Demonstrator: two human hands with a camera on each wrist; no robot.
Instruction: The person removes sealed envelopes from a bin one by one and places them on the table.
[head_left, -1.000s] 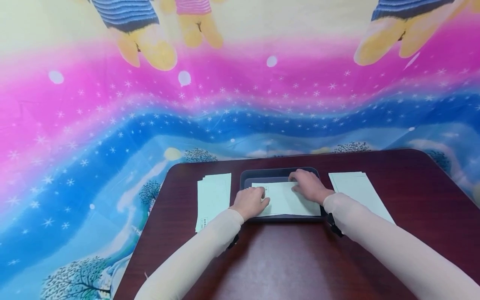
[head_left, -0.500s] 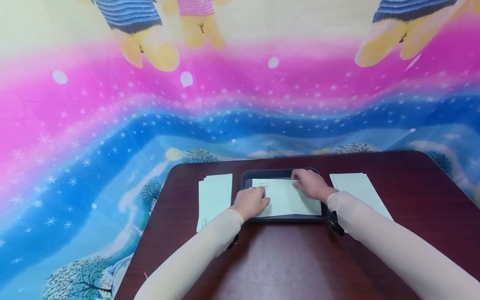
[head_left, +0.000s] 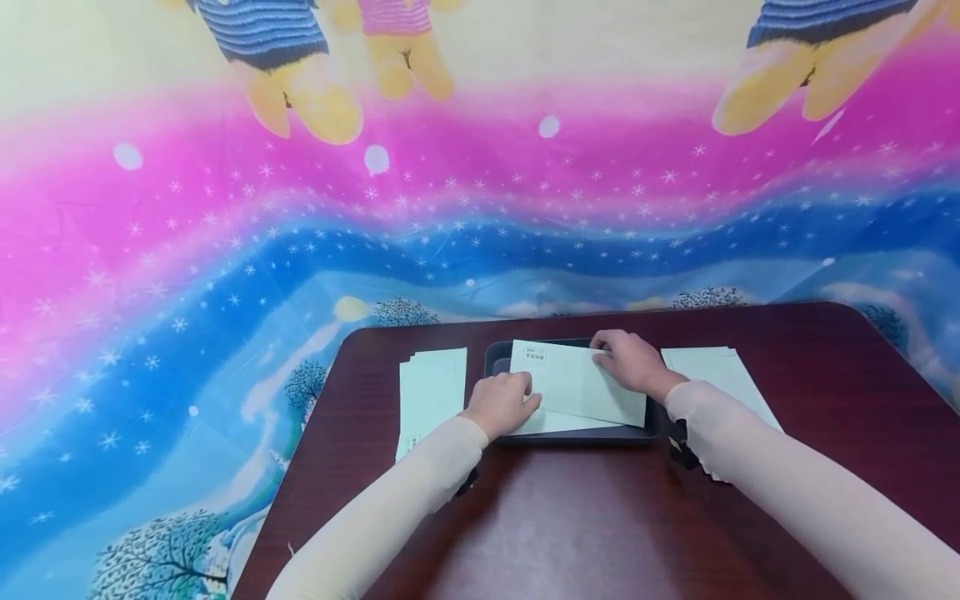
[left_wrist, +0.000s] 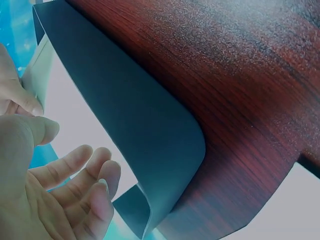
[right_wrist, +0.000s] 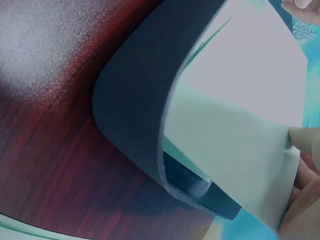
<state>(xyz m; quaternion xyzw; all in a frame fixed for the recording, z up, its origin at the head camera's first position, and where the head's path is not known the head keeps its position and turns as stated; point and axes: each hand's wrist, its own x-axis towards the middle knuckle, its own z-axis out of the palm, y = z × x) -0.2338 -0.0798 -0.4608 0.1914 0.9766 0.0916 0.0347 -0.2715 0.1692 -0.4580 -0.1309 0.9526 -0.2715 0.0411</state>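
A pale green envelope with a small printed box at its upper left is raised and tilted over the dark tray. My right hand pinches its right part between thumb and fingers, as the right wrist view shows with the envelope. Beneath it another pale green envelope lies in the tray. My left hand is at the tray's left side; in the left wrist view the left hand has its fingers loosely bent and thumb apart, with nothing between them.
A stack of pale green envelopes lies on the table left of the tray. Another stack lies on the right, partly covered by my right sleeve. The dark red wooden table ends at a patterned cloth backdrop.
My right hand has lifted the top envelope, whose left end has risen away from the one below. The right hand has shifted slightly right; the left hand has hardly moved.
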